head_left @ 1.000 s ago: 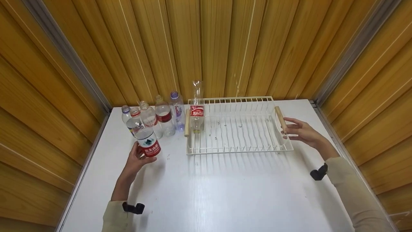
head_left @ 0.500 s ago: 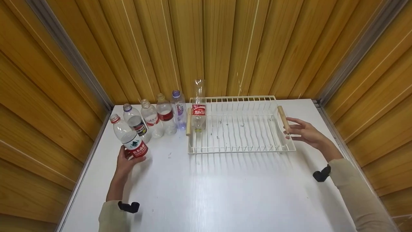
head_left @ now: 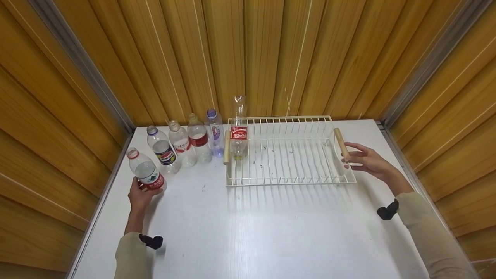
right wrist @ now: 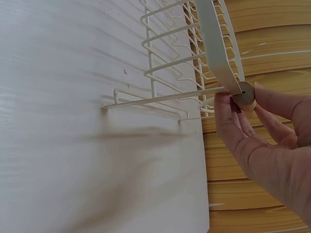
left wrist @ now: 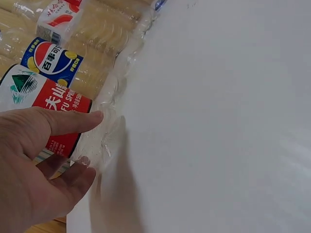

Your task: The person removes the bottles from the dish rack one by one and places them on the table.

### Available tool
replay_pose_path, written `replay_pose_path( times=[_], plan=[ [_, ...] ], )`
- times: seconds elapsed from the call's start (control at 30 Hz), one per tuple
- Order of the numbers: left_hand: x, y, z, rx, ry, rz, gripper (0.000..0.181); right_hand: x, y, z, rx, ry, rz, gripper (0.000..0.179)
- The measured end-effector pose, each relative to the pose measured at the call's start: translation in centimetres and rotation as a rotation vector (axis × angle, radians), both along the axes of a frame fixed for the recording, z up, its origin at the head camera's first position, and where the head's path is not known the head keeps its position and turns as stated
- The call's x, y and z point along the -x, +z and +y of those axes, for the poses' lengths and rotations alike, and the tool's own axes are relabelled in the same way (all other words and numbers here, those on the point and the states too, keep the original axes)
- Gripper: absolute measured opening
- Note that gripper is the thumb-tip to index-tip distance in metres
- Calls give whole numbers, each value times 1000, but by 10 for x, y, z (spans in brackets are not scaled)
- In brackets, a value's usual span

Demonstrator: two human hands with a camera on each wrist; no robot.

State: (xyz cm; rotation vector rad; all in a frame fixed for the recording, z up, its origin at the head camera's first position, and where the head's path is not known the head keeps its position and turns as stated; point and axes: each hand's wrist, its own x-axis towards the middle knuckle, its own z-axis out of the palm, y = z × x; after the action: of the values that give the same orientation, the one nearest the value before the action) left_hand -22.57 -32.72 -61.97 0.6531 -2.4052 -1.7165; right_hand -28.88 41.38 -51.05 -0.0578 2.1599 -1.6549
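Note:
With thumb and fingers round its lower part, my left hand (head_left: 140, 197) holds a clear plastic water bottle (head_left: 146, 170) with a red cap ring and a red-and-white label. The bottle stands upright, or nearly so, at the left end of a row of bottles. In the left wrist view the thumb lies across its label (left wrist: 56, 99). My right hand (head_left: 370, 162) pinches the right wooden handle (head_left: 341, 143) of a white wire dish rack (head_left: 290, 182). The right wrist view shows the thumb and fingers on the handle's end (right wrist: 244, 94). An upside-down cola bottle (head_left: 239, 133) stands in the rack's left end.
Beside the held bottle stand a blue-labelled bottle (head_left: 164, 153), a bottle with a red-and-white label (head_left: 183, 145), a dark-red-labelled bottle (head_left: 199, 140) and a purplish bottle (head_left: 216, 133). The white table (head_left: 248, 232) meets wood-patterned walls (head_left: 259, 58).
My left hand has carried the water bottle left and nearer to me, down beside the row, uncovering the blue-labelled bottle. The right hand stays on the rack's handle.

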Motion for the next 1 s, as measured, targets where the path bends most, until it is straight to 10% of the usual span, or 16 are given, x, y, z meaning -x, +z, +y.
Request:
replay_pose_path(
  times=[1.0],
  plan=[
    [48, 6, -19, -10, -21, -30, 93, -2, -3, 1, 51, 3, -13, 71]
  ],
)
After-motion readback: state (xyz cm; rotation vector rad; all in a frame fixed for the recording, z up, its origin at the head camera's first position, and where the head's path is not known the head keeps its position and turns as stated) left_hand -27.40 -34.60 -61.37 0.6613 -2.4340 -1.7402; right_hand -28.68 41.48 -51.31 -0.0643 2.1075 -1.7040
